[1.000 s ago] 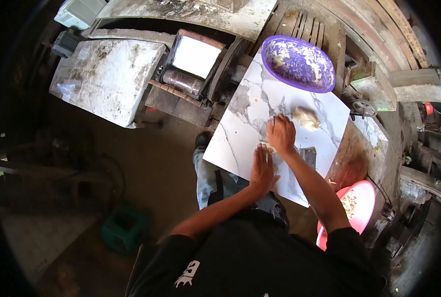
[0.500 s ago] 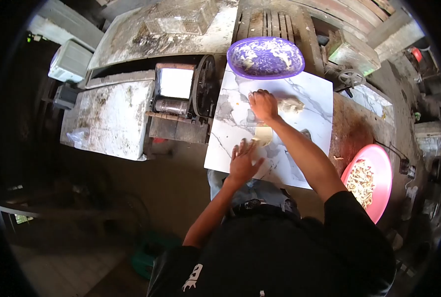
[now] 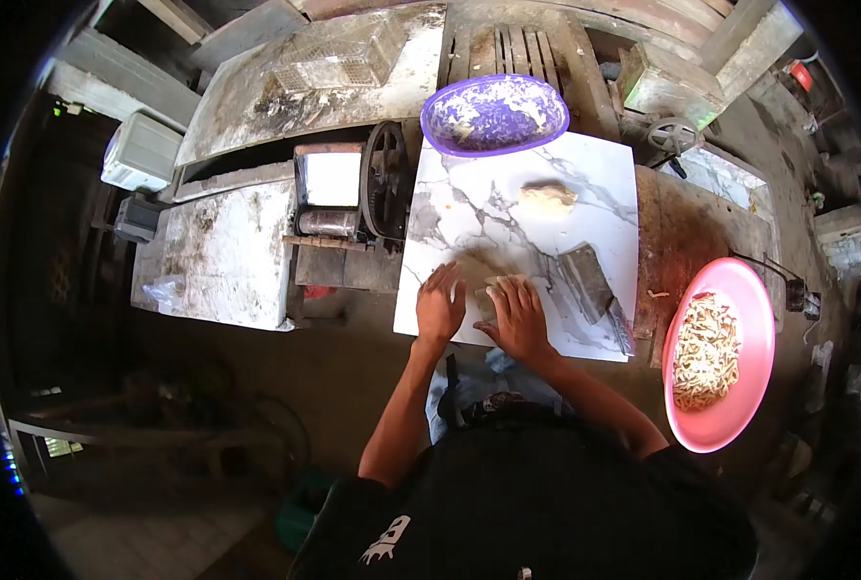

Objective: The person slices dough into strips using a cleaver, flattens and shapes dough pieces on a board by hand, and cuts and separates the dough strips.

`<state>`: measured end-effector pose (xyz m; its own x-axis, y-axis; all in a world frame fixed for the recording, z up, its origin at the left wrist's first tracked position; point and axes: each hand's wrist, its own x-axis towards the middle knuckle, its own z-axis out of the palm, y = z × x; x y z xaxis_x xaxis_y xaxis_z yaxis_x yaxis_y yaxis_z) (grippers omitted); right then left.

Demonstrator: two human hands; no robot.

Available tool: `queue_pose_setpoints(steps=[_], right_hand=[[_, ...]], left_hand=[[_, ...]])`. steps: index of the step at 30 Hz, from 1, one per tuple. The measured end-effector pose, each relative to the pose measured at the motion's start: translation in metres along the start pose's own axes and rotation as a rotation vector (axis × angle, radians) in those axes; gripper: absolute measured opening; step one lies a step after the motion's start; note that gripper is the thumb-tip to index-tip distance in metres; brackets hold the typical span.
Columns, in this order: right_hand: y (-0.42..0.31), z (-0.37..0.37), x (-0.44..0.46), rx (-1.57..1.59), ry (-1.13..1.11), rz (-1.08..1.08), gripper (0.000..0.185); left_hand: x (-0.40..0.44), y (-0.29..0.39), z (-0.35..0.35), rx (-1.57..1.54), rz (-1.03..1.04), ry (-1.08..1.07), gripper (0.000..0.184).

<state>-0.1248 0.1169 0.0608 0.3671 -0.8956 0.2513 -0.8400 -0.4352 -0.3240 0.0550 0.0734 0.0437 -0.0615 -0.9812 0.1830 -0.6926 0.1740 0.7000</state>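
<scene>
My left hand (image 3: 440,306) rests near the front edge of the marble-patterned board (image 3: 440,217), fingers stretched forward and close together, thumb side inward. Just right of it, my right hand (image 3: 517,314) lies palm down with its fingers spread. Between the two hands a small patch of something dull (image 3: 485,304) shows, partly covered by the right hand; I cannot make out what it is. Farther back on the board sits a pale lump of dough (image 3: 548,198). To the right lies a broad grey cleaver (image 3: 586,280), its handle toward the front edge.
A purple basin (image 3: 495,145) smeared with pale dough stands at the board's back edge. At right, a pink basin (image 3: 754,348) holds many small pale strips. Left of the board is a hand-wheel roller machine (image 3: 330,222). A wire cage (image 3: 338,63) lies on the far bench.
My right hand has drawn back from beside the dough lump to the front edge, next to my left hand. The pale flat piece seen earlier is no longer visible; the cleaver is now uncovered.
</scene>
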Motion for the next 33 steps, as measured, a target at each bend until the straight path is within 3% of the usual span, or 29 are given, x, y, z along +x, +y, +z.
queue_pose_setpoints(steps=[1, 3, 5, 7, 9, 11, 13, 16, 19, 24, 26, 27, 29, 33], right_hand=[[0.000, 0.000, -0.002, 0.008, 0.003, 0.000, 0.070], [0.000, 0.002, -0.003, -0.005, 0.001, 0.014, 0.072], [0.006, 0.004, -0.001, -0.024, 0.003, 0.027, 0.074], [0.013, 0.004, 0.007, -0.134, -0.137, -0.022, 0.077], [0.013, -0.005, 0.018, -0.128, -0.147, -0.006, 0.077], [0.010, -0.009, 0.031, -0.125, -0.156, 0.008, 0.076], [0.007, -0.006, 0.046, -0.081, 0.007, 0.047, 0.072], [0.013, 0.007, 0.076, -0.144, -0.024, 0.163, 0.066], [0.020, 0.021, 0.101, -0.232, -0.069, 0.248, 0.060], [0.037, 0.043, 0.136, -0.164, 0.027, 0.347, 0.055], [0.039, 0.041, 0.156, -0.106, -0.048, 0.443, 0.053], [0.040, 0.036, 0.169, -0.084, -0.089, 0.500, 0.051], [0.053, 0.044, 0.184, -0.080, -0.056, 0.501, 0.045], [0.070, 0.053, 0.199, -0.020, -0.067, 0.391, 0.035]], left_hand=[[0.011, 0.002, 0.000, 0.042, 0.100, 0.002, 0.028], [0.025, 0.003, 0.004, 0.034, 0.076, -0.017, 0.027], [0.038, 0.000, 0.006, -0.006, 0.068, -0.200, 0.029], [0.045, -0.001, 0.010, -0.088, 0.054, -0.246, 0.029], [0.048, -0.005, 0.010, -0.292, -0.158, -0.436, 0.030], [0.047, -0.011, 0.008, -0.233, -0.073, -0.399, 0.030], [0.045, -0.013, 0.005, -0.299, -0.272, -0.212, 0.028], [0.036, -0.024, 0.004, -0.321, -0.345, -0.062, 0.030], [0.024, -0.024, 0.003, -0.388, -0.413, -0.059, 0.031], [-0.001, -0.008, 0.007, -0.393, -0.373, 0.042, 0.025], [-0.008, -0.003, 0.010, -0.306, -0.262, 0.029, 0.025], [-0.015, -0.004, 0.021, -0.293, -0.262, -0.010, 0.027], [-0.016, 0.012, 0.025, -0.071, 0.010, -0.007, 0.040], [-0.011, 0.044, 0.039, 0.056, 0.075, -0.175, 0.055]])
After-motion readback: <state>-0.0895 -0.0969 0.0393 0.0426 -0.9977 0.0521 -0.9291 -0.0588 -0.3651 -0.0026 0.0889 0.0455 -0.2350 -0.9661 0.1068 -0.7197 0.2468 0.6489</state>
